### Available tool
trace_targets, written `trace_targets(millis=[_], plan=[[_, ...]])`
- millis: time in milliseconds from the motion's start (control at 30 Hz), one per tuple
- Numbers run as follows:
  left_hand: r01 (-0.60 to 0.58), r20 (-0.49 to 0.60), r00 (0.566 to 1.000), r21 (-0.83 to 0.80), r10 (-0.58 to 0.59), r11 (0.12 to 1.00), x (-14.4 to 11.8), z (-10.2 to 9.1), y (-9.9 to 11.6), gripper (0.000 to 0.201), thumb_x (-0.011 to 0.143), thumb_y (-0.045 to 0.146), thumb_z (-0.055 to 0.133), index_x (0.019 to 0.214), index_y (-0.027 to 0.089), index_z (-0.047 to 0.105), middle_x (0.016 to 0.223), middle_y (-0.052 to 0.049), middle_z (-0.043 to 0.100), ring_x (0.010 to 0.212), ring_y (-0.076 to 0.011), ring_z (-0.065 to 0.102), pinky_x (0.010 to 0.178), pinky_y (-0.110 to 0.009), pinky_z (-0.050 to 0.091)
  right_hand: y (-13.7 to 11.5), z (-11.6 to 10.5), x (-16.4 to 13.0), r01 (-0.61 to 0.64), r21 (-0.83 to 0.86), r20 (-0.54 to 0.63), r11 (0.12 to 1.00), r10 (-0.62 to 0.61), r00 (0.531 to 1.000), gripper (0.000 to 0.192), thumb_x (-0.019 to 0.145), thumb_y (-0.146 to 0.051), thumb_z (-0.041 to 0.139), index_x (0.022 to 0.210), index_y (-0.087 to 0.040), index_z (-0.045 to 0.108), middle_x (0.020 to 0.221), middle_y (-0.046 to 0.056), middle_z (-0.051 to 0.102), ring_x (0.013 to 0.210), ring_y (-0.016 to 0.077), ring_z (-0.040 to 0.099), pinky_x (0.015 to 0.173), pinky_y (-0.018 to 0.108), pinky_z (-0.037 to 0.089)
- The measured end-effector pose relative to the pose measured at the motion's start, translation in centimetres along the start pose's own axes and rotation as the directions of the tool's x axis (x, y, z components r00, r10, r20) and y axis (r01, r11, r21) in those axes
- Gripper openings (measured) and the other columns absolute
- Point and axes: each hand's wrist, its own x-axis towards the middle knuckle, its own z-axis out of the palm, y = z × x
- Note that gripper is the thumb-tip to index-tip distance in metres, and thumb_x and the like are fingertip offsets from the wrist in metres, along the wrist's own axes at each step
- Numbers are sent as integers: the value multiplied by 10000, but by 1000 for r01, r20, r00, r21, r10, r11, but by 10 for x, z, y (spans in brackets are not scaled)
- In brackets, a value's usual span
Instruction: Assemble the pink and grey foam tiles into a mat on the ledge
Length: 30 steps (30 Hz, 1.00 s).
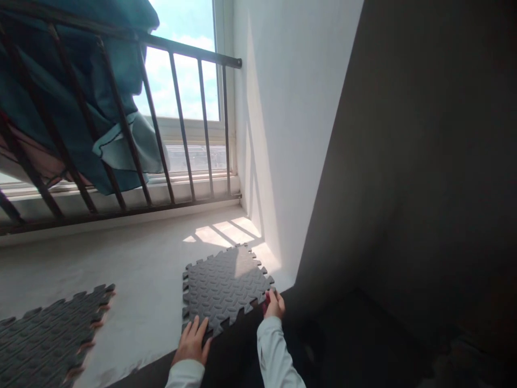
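1. Head view shows a grey foam mat tile [226, 288] that lies flat on the pale window ledge [145, 280], near the white wall [283, 134], with its near edge at the rim of the ledge.
2. I judge the tile light, soft and bendable, not fragile; the embossed top gives some grip. The toothed edges or a corner are good places to hold it.
3. It is dark grey, square, with a diamond-plate pattern and puzzle teeth on all sides. Sunlight falls on its far corner.
4. The left hand [193, 340] rests flat on the near left corner, fingers spread, grasping nothing.
5. The right hand [274, 306] is at the right corner; its fingers curl and pinch the tile edge.
6. Another grey mat piece [48, 334] lies well apart at the left. Behind are a dark railing [181, 118] with a teal cloth [81, 81] over it, and the window [186, 64].
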Motion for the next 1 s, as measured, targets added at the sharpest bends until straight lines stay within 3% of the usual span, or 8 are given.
trace_targets(millis=[200, 467, 667, 833, 1000], plan=[[-14, 130, 991, -104, 27, 995, 32, -7, 47, 491, 712, 132, 460, 1195, 210, 493, 1290, -76, 455, 1183, -241, 393, 991, -325, 276, -7, -14, 12, 4, 68, -139, 998, 6, 990, 414, 474, -410, 523, 826, -238, 392, 805, 50, 604, 878, 221, 568, 554, 267, 469], [-51, 104, 993, -105, 62, 993, 46, -8, 73, 443, 703, 148, 479, 1142, 172, 538, 1254, -107, 482, 1157, -260, 421, 966, -337, 301, -11, -20, -8, -1, 20, -66, 1000, 3, 998, 321, 529, -335, 512, 821, -232, 426, 884, 82, 606, 978, 235, 541, 607, 268, 496], [-56, 8, 998, -121, 57, 991, 46, -5, 76, 429, 679, 126, 496, 1094, 204, 572, 1212, -74, 525, 1141, -237, 440, 958, -323, 307, -11, -16, -12, -44, -44, -74, 998, 41, 996, 305, 576, -298, 504, 867, -220, 459, 953, 93, 607, 1010, 231, 526, 594, 250, 490], [-79, 42, 996, -113, 84, 990, 50, -2, 71, 420, 689, 154, 512, 1104, 190, 568, 1230, -86, 507, 1164, -235, 417, 973, -315, 303, -8, -14, -10, -60, -75, -85, 995, 53, 995, 408, 603, -254, 476, 1006, -206, 440, 1046, 109, 572, 1028, 226, 510, 592, 251, 484], [-91, 42, 994, -137, 97, 986, 55, 0, 68, 400, 696, 185, 535, 1093, 204, 577, 1216, -81, 517, 1159, -230, 418, 972, -317, 304, -9, -16, -12, -46, -135, -71, 990, 37, 997, 394, 592, -257, 451, 981, -194, 462, 1064, 111, 569, 975, 211, 541, 567, 226, 469]])
